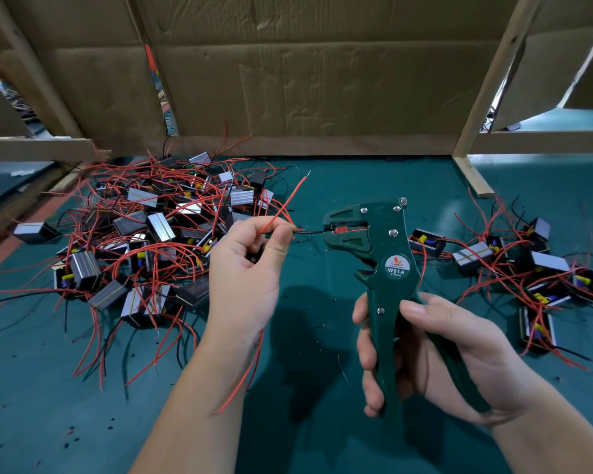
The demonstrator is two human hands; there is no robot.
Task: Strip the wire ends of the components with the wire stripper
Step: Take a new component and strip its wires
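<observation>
From the head view, the left hand (250, 268) sits mid-frame, thumb and forefinger pinching a thin black wire (310, 231) close to its end. I reckon that keeps the short length stiff enough to feed straight into the tool. A red wire (288, 200) from the same pinch springs up and to the right, out of the way, and its tip looks already bare. Something dark is tucked in that palm, likely the component itself, though I cannot be sure. The right hand (435, 350), lower right, is wrapped round both handles of the green wire stripper (389, 248), head up and mouth turned left to meet the wire. The black wire's end lies in the mouth, so the squeeze looks about due. How far the handles are pressed I cannot tell. A big pile of components (151, 230) trailing red leads fills the centre left, within easy reach of the feeding hand. A smaller group (541, 268) lies at the right, probably the finished ones. Everything rests on a teal mat (322, 422). Creased cardboard (305, 70) walls off the back, held by a bare wooden frame (493, 73).
</observation>
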